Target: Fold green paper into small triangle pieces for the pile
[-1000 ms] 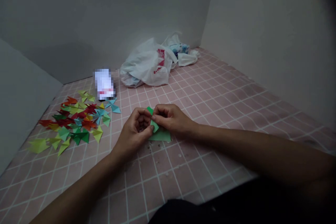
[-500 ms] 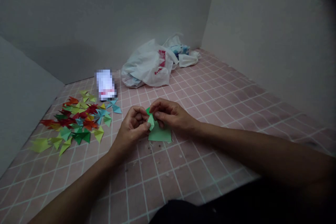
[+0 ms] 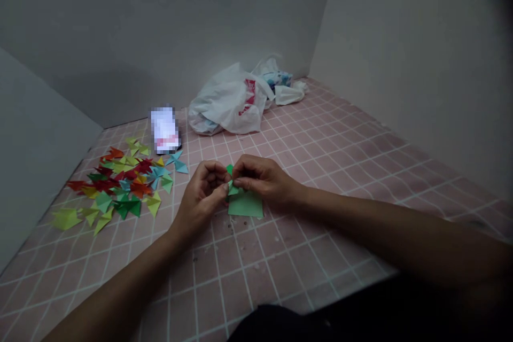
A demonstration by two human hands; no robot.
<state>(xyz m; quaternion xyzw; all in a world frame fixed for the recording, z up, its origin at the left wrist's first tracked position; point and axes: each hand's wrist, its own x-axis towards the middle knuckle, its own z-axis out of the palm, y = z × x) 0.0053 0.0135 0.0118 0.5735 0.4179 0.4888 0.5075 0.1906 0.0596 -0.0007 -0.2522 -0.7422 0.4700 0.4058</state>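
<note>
Folded paper: a small light-green piece (image 3: 233, 189), between the two hands and above the cloth; the clock hours below are counted from it, with twelve pointing away from the person.
Left hand: at nine o'clock, the left hand (image 3: 204, 189) pinches the piece's near-left edge between thumb and forefinger; its other fingers curl inward.
Right hand: at three o'clock, the right hand (image 3: 266, 180) has thumb and forefinger pressed together at the piece's upper right edge, the rest bent and partly hidden.
Green sheet: a flat green sheet (image 3: 246, 207) lies on the cloth at five o'clock, just beside the piece, its far part covered by the hands.
Dark-green bit: a darker green corner (image 3: 230, 169) shows at twelve o'clock, between the fingertips.
Paper pile: folded papers (image 3: 127, 206) in red, orange, yellow, green and blue spread at nine o'clock, many overlapping.
Phone: a phone (image 3: 165, 131), screen lit and blurred, at ten o'clock.
Bag: a crumpled white bag (image 3: 228, 104) with red print, at twelve o'clock.
Cloth: pink with white lines (image 3: 340, 160).
</note>
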